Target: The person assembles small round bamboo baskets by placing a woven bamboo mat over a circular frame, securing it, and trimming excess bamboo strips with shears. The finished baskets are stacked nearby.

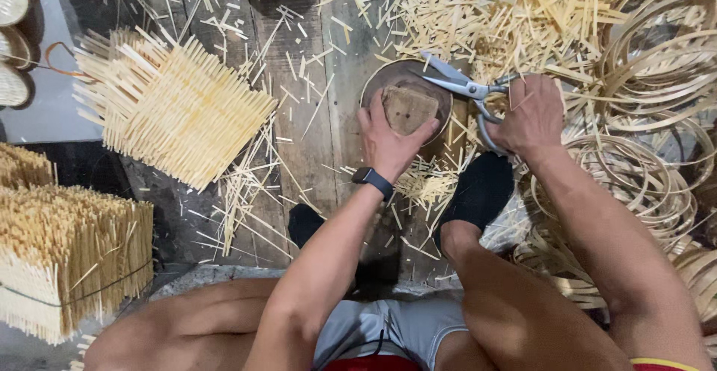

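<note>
Bare knees and grey shorts (388,326) fill the bottom of the view, so the person is seated low with both arms stretched forward over a floor of dark wooden planks (314,139). Black-socked feet (478,192) rest on the boards just below the work, apparently bracing the seated pose. Left hand (388,143), with a dark smartwatch (373,180) at the wrist, lies palm-down with its grip pressed together around a small square wooden block (409,109); the block sits on a round dark wooden disc (388,79) on the floor, and the hand seems to pin both in place. Right hand (532,113) has its fingers curled through the loop handles of large metal shears (463,85), the grip pinching them; the blades lie across the upper right of the disc with tips slightly parted, pointing up-left, close to the block. Loose bamboo offcuts (523,5) lie heaped beyond the shears and scattered over the planks, likely trimmings. To the right, coiled bamboo hoops (650,65) are piled within easy reach of the right arm. On the left lies a square woven bamboo mat (175,106) with unfinished splint ends, and a tied bundle of similar mats (67,255) stands nearer the camera.
</note>
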